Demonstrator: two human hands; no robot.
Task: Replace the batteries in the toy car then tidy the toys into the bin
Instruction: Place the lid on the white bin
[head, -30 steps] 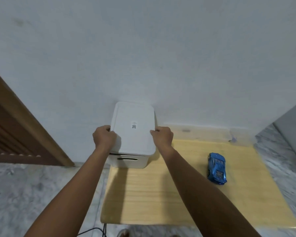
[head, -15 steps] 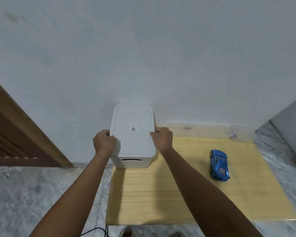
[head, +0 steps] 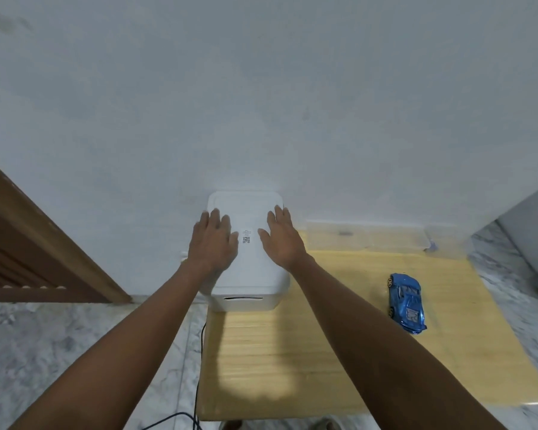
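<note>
A white lidded bin (head: pixel 248 291) stands at the back left corner of a low wooden table (head: pixel 339 361), against the wall. Its lid (head: pixel 247 268) is on and carries a small code sticker. My left hand (head: pixel 213 243) lies flat on the lid's left half, fingers straight. My right hand (head: pixel 281 238) lies flat on the right half in the same way. A blue toy car (head: pixel 406 301) rests on the table to the right, well apart from both hands.
A clear plastic lid or tray (head: pixel 367 238) lies at the table's back edge by the wall. A wooden door frame (head: pixel 44 243) stands left. A black cable (head: pixel 196 392) runs down the table's left side over the marble floor.
Both hands let go of the lid's sides and now rest flat on top of it. The bin has settled on the table by the wall.
</note>
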